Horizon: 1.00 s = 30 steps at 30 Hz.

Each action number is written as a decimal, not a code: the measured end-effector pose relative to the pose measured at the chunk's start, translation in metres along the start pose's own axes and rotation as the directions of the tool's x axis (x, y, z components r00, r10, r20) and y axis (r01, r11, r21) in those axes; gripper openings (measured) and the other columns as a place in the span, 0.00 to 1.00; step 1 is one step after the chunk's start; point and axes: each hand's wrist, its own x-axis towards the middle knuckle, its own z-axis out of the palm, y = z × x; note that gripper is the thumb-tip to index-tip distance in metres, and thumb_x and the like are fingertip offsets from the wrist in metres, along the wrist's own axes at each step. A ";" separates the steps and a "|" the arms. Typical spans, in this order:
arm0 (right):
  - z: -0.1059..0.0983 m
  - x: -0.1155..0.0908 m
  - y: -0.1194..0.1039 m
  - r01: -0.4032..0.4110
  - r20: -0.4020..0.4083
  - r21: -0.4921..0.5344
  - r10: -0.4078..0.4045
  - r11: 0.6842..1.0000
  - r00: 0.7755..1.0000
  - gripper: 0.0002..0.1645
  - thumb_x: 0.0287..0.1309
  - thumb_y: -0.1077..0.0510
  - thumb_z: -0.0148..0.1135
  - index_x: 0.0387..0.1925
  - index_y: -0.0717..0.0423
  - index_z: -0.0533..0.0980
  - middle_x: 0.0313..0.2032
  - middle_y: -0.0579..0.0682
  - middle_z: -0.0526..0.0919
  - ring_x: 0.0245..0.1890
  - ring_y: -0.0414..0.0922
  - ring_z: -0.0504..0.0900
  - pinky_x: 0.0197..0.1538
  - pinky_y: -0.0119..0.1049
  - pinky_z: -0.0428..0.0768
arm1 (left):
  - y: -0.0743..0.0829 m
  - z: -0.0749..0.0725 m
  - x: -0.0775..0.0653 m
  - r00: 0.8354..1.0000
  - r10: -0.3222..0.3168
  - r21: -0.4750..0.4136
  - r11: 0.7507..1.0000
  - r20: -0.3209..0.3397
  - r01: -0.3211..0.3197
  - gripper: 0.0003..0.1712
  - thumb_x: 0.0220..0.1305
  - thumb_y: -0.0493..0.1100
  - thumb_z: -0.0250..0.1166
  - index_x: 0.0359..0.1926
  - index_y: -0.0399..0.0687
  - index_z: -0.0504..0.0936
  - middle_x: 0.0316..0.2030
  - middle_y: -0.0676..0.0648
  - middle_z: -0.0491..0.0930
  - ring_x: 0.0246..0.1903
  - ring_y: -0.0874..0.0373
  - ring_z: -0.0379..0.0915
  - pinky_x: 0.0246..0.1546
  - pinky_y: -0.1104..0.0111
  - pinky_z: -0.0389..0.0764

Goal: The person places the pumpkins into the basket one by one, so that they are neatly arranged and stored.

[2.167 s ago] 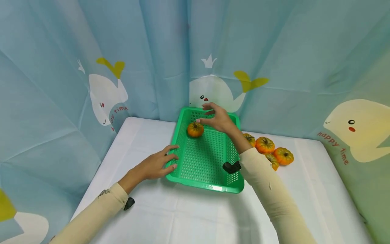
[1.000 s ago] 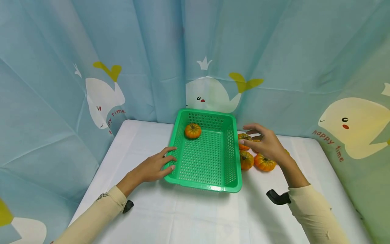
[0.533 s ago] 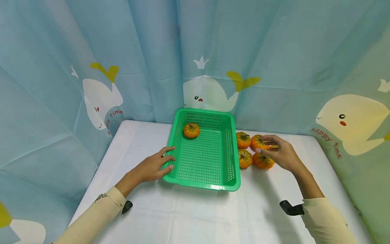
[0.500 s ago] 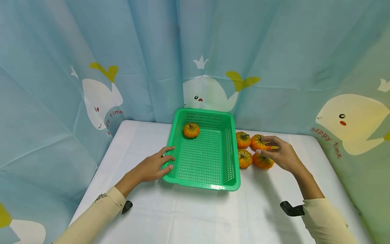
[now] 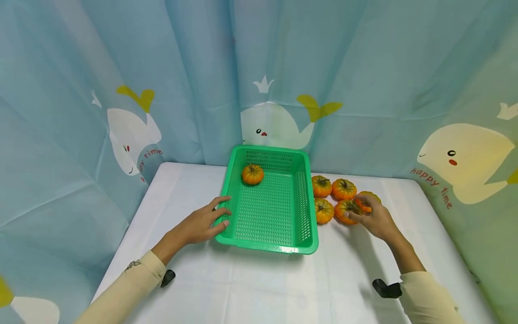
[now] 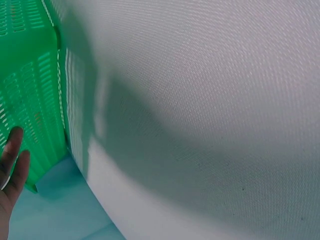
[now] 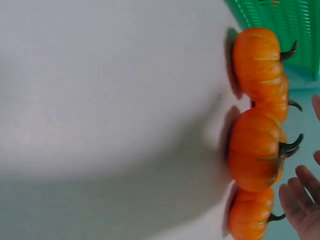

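My left hand [image 5: 202, 222] rests with spread fingers at the left rim of a green plastic basket [image 5: 267, 249]; the left wrist view shows two fingers [image 6: 17, 172] beside its slotted wall. Inside the basket, at the back left, sits a small orange pumpkin [image 5: 252, 174]. My right hand [image 5: 375, 220] hovers over a near pumpkin [image 5: 344, 211] on the table, fingers parted and bent above its top. In the right wrist view this hand [image 7: 305, 205] appears beside the dark stems, with a gap to the pumpkin [image 7: 254, 150]. The hand partly covers a pumpkin [image 5: 370, 196] behind it.
More pumpkins stand close together at the basket's right: one at the back [image 5: 321, 186], another beside it [image 5: 344, 189], and one in front [image 5: 323, 211]. A white cloth covers the table [image 5: 259, 288]. A blue whale-print curtain [image 5: 194, 90] closes off the back and sides.
My right hand has moved from above the basket, where the pumpkin lies, rightward and down to the pumpkins on the table. The left hand has stayed at the rim.
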 end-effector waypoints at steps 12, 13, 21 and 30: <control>0.016 0.001 0.016 -0.033 0.039 -0.074 0.036 0.997 0.999 0.44 0.61 0.49 0.71 0.68 0.68 0.62 0.65 0.75 0.66 0.61 0.74 0.68 0.58 0.69 0.69 | -0.002 0.003 -0.001 1.000 0.022 0.014 1.000 -0.012 -0.022 0.20 0.76 0.54 0.55 0.58 0.48 0.80 0.74 0.45 0.59 0.53 0.50 0.80 0.48 0.56 0.82; 0.016 0.001 0.017 -0.026 0.041 -0.078 0.030 0.997 0.999 0.44 0.61 0.50 0.71 0.68 0.69 0.63 0.64 0.75 0.67 0.61 0.74 0.68 0.58 0.69 0.69 | -0.002 0.003 -0.001 1.000 0.025 0.015 1.000 -0.011 -0.024 0.21 0.76 0.54 0.55 0.58 0.48 0.80 0.74 0.45 0.59 0.53 0.51 0.80 0.48 0.56 0.82; 0.019 0.003 0.017 0.034 0.023 -0.107 -0.031 0.994 0.999 0.41 0.59 0.58 0.72 0.66 0.74 0.64 0.61 0.77 0.68 0.57 0.73 0.70 0.56 0.68 0.70 | 0.000 -0.001 0.001 1.000 0.018 0.012 1.000 -0.009 -0.018 0.21 0.76 0.54 0.55 0.58 0.48 0.80 0.74 0.46 0.59 0.53 0.51 0.80 0.50 0.56 0.82; 0.020 0.006 0.018 -0.004 0.061 -0.119 0.012 0.993 0.998 0.44 0.58 0.58 0.70 0.68 0.76 0.62 0.64 0.80 0.62 0.62 0.76 0.63 0.61 0.71 0.64 | 0.000 -0.001 0.000 1.000 0.017 0.013 1.000 -0.012 -0.017 0.20 0.75 0.54 0.56 0.58 0.48 0.80 0.74 0.45 0.59 0.51 0.53 0.81 0.48 0.57 0.82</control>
